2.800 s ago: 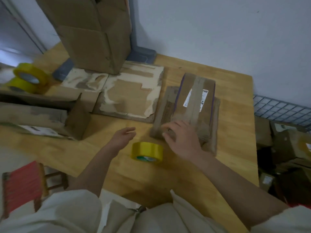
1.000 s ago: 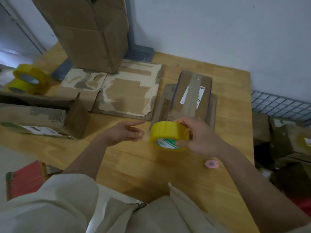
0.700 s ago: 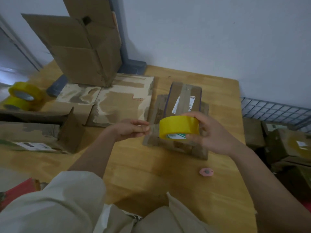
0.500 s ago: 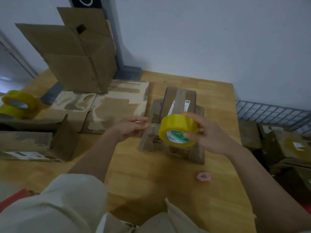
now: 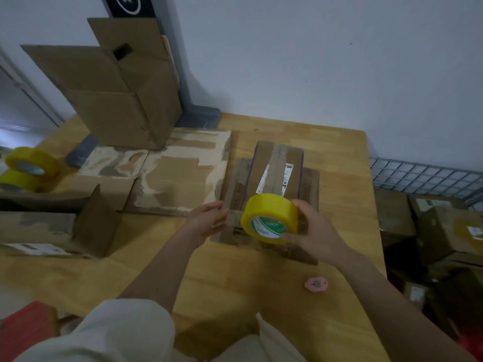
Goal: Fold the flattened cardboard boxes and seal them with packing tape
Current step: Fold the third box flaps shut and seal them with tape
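Right grip [image 5: 312,232] curls round the yellow packing tape roll [image 5: 270,218], holding it above the desk [image 5: 235,280] with its green-printed core facing the camera. Left grip [image 5: 206,222], just left of the roll, pinches the pulled-out tape end [image 5: 233,215] between thumb and fingers, a short clear strip spanning the gap between the two. Beneath and just beyond both lies a small taped box [image 5: 277,171] on flattened cardboard [image 5: 311,184]. Left of the left grip is a torn flattened cardboard sheet [image 5: 177,173]; farther away stand an opened carton [image 5: 117,100] and two spare tape rolls [image 5: 28,165]. Near the right forearm lies a small pink cutter [image 5: 315,284].
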